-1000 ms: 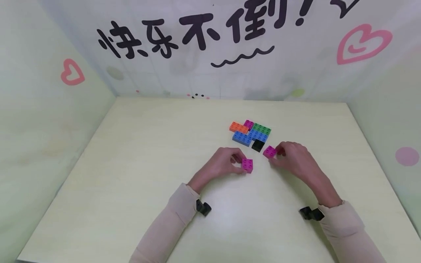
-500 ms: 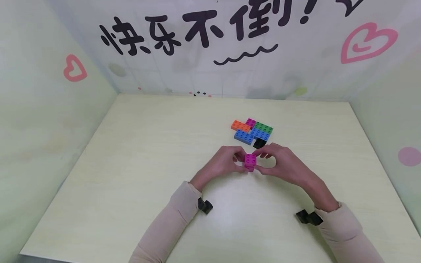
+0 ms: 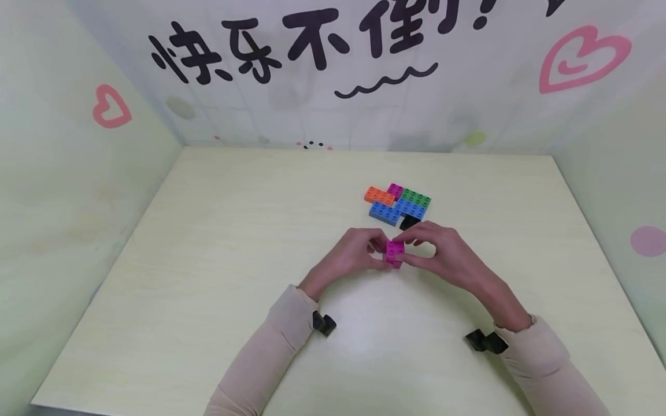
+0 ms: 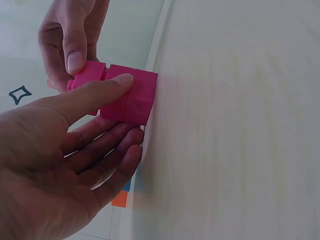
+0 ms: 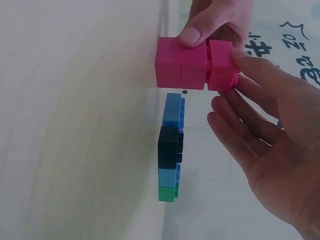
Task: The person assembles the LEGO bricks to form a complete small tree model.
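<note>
Beyond the table's [image 3: 250, 208] far edge, a pale backdrop [image 3: 291, 118] bears black Chinese lettering [image 3: 319, 49], a wavy line [image 3: 387, 81] and a pink heart [image 3: 572, 70].

Stack [image 5: 181, 65] seemingly on table [image 3: 250, 231], before bricks [image 3: 385, 213].

Both forearms [image 3: 262, 352] inward, left grip [image 3: 358, 251] and right grip [image 3: 442, 252] close together, each in a thumb-and-finger pinch.

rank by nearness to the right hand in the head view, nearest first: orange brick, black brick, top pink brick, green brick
1. Top pink brick: held by the right hand.
2. Black brick: just beyond the hand, partly covered.
3. Green brick: farther back, behind the black brick.
4. Orange brick: leftmost of the four.
</note>
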Available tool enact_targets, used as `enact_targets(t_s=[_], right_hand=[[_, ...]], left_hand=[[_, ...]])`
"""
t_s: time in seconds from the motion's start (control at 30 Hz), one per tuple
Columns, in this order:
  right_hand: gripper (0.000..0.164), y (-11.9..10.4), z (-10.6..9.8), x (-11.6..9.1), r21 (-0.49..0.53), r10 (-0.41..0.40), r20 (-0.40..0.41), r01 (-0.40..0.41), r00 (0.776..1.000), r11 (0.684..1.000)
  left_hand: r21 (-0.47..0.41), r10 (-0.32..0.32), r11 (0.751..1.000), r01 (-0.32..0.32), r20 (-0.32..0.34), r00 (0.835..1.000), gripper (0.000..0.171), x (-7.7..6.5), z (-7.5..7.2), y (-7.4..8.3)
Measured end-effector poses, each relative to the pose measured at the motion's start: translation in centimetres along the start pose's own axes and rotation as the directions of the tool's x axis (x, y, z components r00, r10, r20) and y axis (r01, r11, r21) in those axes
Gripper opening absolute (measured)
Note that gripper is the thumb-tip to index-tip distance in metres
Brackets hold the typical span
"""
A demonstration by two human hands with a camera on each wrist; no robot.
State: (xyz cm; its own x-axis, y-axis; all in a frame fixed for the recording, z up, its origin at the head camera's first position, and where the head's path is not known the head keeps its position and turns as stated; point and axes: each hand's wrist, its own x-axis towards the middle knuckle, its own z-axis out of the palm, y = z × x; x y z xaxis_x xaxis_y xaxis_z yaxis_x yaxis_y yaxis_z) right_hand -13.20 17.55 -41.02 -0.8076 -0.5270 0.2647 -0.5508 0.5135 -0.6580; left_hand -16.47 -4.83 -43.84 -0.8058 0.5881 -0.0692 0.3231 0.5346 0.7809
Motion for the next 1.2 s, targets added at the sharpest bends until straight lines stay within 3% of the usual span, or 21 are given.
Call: enact_targets(t_s=[0.27, 0.57, 0.93, 1.2], right_hand=[[0.035, 0.4, 0.2, 0.1, 0.060, 0.035, 0.030, -0.037, 0.999, 0.998], [0.046, 0.8, 0.2, 0.1, 0.025, 0.033, 0.075, -0.035, 0.997, 0.999], [0.035, 1.1, 0.4, 0.2, 0.065, -0.031, 0.013, 0.030, 0.999, 0.997], [0.031, 1.3, 0.7, 0.2, 0.046, -0.025, 0.025, 0.024, 0.999, 0.999]], left_hand=[[-0.007, 0.005, 1.000, -0.005, 0.006, 1.000, 0.031, 0.1, -0.1, 0.0], [-0.016, -0.009, 1.000, 0.009, -0.010, 1.000, 0.031, -0.2, 0.2, -0.4], [0.003, 0.003, 1.000, -0.003, -0.010, 1.000, 0.029, 0.1, 0.1, -0.2], [0.029, 0.035, 0.999, -0.035, -0.023, 0.999, 0.028, 0.4, 0.3, -0.3]])
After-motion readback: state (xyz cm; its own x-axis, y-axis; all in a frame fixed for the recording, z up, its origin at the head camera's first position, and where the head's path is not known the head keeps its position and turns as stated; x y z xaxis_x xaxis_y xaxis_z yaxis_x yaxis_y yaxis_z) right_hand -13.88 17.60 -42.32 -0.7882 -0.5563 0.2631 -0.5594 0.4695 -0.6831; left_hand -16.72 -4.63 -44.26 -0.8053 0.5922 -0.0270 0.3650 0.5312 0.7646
